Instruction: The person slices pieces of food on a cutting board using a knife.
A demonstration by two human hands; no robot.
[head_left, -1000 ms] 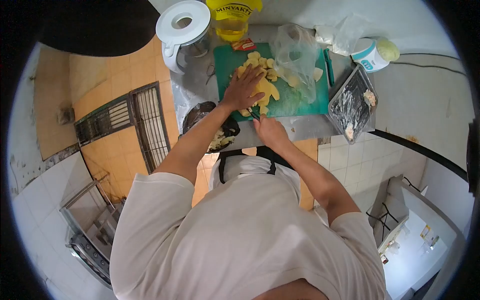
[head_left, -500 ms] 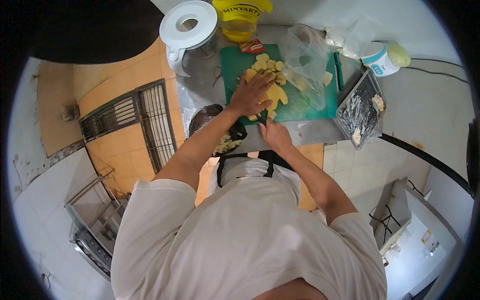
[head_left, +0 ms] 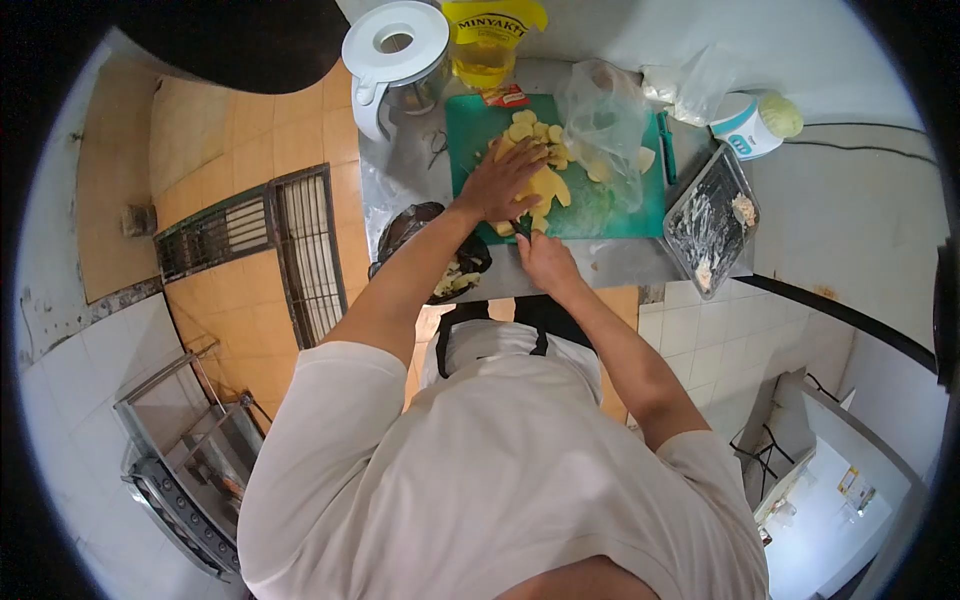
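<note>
Yellow slices that look like potato (head_left: 546, 186) lie on a green cutting board (head_left: 620, 223). My left hand (head_left: 500, 183) rests flat over some of them, its fingers stretched out and slightly apart. At the board's near edge, my right hand (head_left: 548, 262) is closed around the dark handle of a knife (head_left: 522, 228). The blade is mostly hidden beside my left hand. More round slices sit just beyond my left fingertips. A clear plastic bag (head_left: 605, 115) covers part of the board's right side. Below my left forearm is a black plastic bag (head_left: 408, 228) with pale peelings in it.
A white-lidded jug (head_left: 395, 45) and a yellow pouch (head_left: 485, 50) stand at the back. Scissors (head_left: 436, 147) lie left of the board. On the right are a green peeler-like tool (head_left: 666, 150), a smeared clear tray (head_left: 708, 225) and a white-and-teal scale (head_left: 745, 125).
The view has shifted slightly, so the counter items sit a little differently in frame. Both hands keep nearly the same places on the board; the knife handle looks slightly turned.
</note>
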